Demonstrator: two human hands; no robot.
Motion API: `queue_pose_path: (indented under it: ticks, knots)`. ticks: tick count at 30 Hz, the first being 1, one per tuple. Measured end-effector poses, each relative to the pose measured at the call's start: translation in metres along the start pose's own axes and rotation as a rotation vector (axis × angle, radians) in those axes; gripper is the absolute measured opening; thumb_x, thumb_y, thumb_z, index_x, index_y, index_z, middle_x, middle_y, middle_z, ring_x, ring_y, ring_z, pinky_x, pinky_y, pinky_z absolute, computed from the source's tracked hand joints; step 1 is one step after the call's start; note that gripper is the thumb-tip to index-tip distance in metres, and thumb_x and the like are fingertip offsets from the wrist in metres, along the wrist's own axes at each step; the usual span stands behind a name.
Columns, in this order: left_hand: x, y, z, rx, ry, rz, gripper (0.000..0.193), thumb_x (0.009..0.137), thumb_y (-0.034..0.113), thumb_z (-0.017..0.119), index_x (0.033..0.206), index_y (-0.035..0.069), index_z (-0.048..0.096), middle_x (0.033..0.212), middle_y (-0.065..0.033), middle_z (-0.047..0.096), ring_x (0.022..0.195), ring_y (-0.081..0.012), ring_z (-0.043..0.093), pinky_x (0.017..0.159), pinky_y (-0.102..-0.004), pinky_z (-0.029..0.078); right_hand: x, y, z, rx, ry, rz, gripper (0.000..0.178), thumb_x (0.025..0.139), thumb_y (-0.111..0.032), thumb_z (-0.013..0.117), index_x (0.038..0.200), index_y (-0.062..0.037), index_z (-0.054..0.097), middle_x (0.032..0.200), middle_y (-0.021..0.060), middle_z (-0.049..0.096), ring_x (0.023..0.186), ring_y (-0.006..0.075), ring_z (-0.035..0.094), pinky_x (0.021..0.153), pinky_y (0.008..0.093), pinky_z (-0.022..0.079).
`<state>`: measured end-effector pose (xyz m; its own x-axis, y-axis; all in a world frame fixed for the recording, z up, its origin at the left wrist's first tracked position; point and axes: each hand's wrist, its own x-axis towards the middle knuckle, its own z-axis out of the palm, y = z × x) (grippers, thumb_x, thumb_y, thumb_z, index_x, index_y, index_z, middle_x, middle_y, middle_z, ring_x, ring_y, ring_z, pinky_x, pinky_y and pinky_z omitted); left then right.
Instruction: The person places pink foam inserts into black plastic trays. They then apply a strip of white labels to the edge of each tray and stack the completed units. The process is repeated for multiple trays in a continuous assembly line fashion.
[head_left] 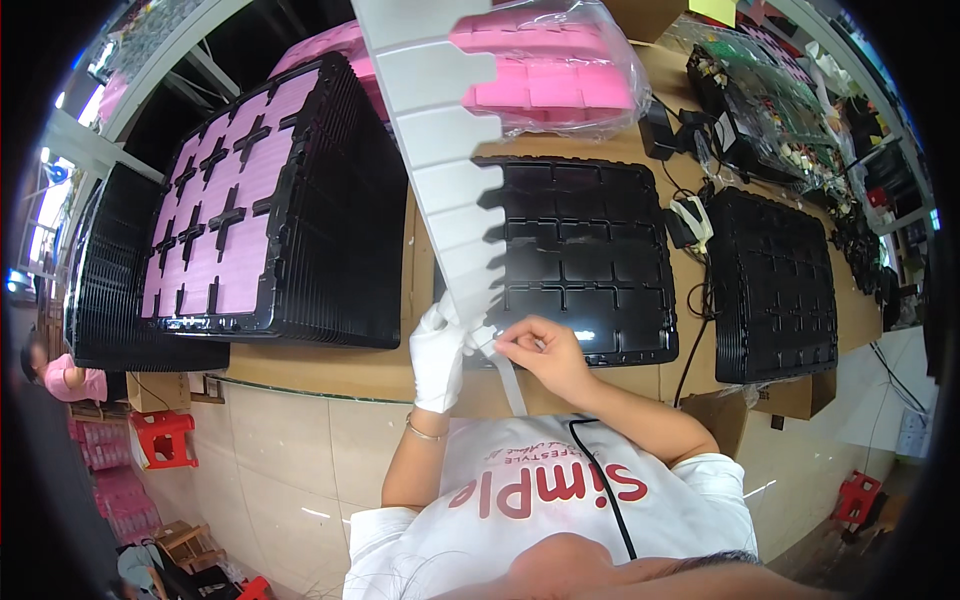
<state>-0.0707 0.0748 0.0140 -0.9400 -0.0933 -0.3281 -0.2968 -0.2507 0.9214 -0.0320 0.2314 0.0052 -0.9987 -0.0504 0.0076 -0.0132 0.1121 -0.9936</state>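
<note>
My left hand (438, 352), in a white glove, is closed around the lower end of a long white strip (440, 150). The strip rises away from me, with cross lines and a toothed right edge. Close to its lower end my bare right hand (548, 352) is pinched, thumb against forefinger; what sits between the fingertips is too small to make out. A narrow pale tail (511, 388) hangs below the hands. Behind the strip, a black moulded tray (590, 255) with cross-shaped ridges lies on the table, partly covered by the strip.
A tall stack of black trays (345, 220), topped with pink sheet (200, 275), stands left. More black trays (775, 285) are stacked right. Pink foam in a clear bag (560, 75) lies behind. Circuit boards (760, 95) and cables fill the far right. Another person (68, 375) is far left.
</note>
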Motion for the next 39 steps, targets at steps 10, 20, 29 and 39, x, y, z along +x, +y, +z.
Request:
queue_pose_path:
  ticks: [10, 20, 29, 39]
  knots:
    - [0.007, -0.007, -0.003, 0.012, 0.007, 0.023, 0.026, 0.094, 0.015, 0.063, 0.114, -0.002, 0.063, 0.095, -0.0074, 0.067, 0.074, -0.0071, 0.060, 0.059, -0.0194, 0.049, 0.071, -0.011, -0.122, -0.320, 0.035, -0.325, 0.004, 0.085, -0.008, 0.070, 0.085, -0.0054, 0.067, 0.073, -0.0012, 0.059, 0.065, 0.0073, 0.053, 0.061, 0.0221, 0.044]
    - [0.004, -0.007, 0.006, 0.060, -0.021, 0.037, 0.022, 0.094, 0.020, 0.067, 0.102, 0.000, 0.065, 0.085, -0.0039, 0.065, 0.064, -0.0048, 0.056, 0.056, -0.0196, 0.048, 0.198, 0.081, -0.272, -0.895, 0.120, -0.004, 0.011, 0.075, -0.013, 0.072, 0.079, -0.0028, 0.069, 0.067, 0.0103, 0.066, 0.062, 0.0207, 0.063, 0.060, 0.0345, 0.049]
    - [0.004, -0.009, -0.001, 0.065, -0.079, 0.015, 0.030, 0.093, 0.013, 0.065, 0.118, -0.004, 0.062, 0.100, -0.0096, 0.066, 0.080, -0.0105, 0.062, 0.067, -0.0258, 0.058, 0.202, 0.080, -0.266, -0.983, 0.152, 0.005, 0.014, 0.070, -0.014, 0.075, 0.074, -0.0014, 0.070, 0.069, 0.0162, 0.068, 0.066, 0.0273, 0.067, 0.063, 0.0372, 0.052]
    - [0.001, -0.007, 0.008, 0.033, -0.009, 0.031, 0.020, 0.094, 0.016, 0.066, 0.105, -0.001, 0.065, 0.086, -0.0046, 0.066, 0.066, -0.0055, 0.057, 0.058, -0.0210, 0.051, 0.201, 0.079, -0.263, -0.949, 0.207, 0.013, 0.016, 0.071, -0.014, 0.075, 0.074, 0.0010, 0.070, 0.068, 0.0171, 0.067, 0.064, 0.0247, 0.067, 0.063, 0.0360, 0.052]
